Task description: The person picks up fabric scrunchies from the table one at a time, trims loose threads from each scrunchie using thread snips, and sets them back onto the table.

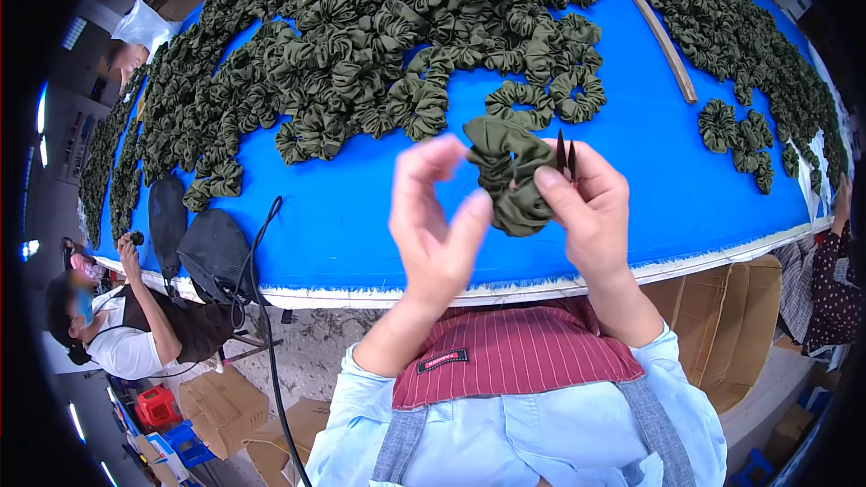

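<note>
A dark green fabric scrunchie [523, 206] is held up over the front of the blue table, pinched by my right hand [591, 207]. Thread snips [566, 155] with dark pointed blades stick up between the fingers of that same hand; their handle is hidden in the palm. My left hand [428, 221] is at the scrunchie's left side, a little blurred, its thumb and fingers spread apart. The thumb tip comes close to the fabric, and I cannot tell if it touches. Behind my hands, a big heap of similar scrunchies [397, 9] covers the table.
The blue tabletop [343, 234] has a frayed white front edge. A wooden strip [649, 27] divides the heaps. Black bags [215, 248] and a cable [263, 316] sit front left. A masked co-worker [126, 325] is at left, another person's sleeve [834, 280] at right. Cardboard boxes [722, 325] stand below.
</note>
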Tool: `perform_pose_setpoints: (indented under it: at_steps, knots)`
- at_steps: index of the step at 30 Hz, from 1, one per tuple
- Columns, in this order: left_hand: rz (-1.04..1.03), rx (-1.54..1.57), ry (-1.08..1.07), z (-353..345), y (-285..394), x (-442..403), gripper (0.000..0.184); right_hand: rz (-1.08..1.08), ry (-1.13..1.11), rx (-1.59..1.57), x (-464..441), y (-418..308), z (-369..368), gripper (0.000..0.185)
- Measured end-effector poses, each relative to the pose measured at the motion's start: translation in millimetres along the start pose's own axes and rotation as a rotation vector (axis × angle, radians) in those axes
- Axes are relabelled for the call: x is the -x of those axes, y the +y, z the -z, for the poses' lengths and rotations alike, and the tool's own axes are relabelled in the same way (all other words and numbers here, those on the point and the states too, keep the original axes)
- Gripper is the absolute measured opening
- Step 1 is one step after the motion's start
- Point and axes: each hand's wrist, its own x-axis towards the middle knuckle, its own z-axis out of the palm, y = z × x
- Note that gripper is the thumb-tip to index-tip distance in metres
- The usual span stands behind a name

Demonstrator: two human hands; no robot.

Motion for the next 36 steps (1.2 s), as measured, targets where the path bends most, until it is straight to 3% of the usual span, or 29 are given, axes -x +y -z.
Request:
perform_pose_setpoints:
  at_steps: [3,7,13,17,22,32,36]
  knots:
    - [0.073,-0.125,0.149,7.7,-2.3,-17.2,0.03,-0.075,-0.068,-0.124,-3.5,-2.2,11.2,0.019]
    - [0.479,0.328,-0.115,10.9,2.0,-23.9,0.021,-0.13,-0.114,-0.299,-6.0,2.2,14.7,0.018]
    - [0.527,0.56,-0.121,10.8,-2.6,-14.6,0.014,-0.215,-0.061,-0.296,-14.4,9.2,23.6,0.022]
    - [0.489,0.465,0.053,-0.1,1.2,-11.8,0.013,0.539,0.22,0.715,-10.5,-4.2,14.4,0.029]
    - [0.485,0.447,0.128,-10.1,8.3,-11.5,0.012,0.556,-0.055,0.771,3.3,-10.2,2.5,0.034]
    - [0.42,0.432,0.046,-11.0,10.0,-5.7,0.011,0.77,0.032,0.781,-4.3,6.6,0.3,0.032]
    - [0.403,0.415,0.041,-10.5,10.2,-6.3,0.011,0.757,0.022,0.78,-4.2,6.1,0.1,0.032]
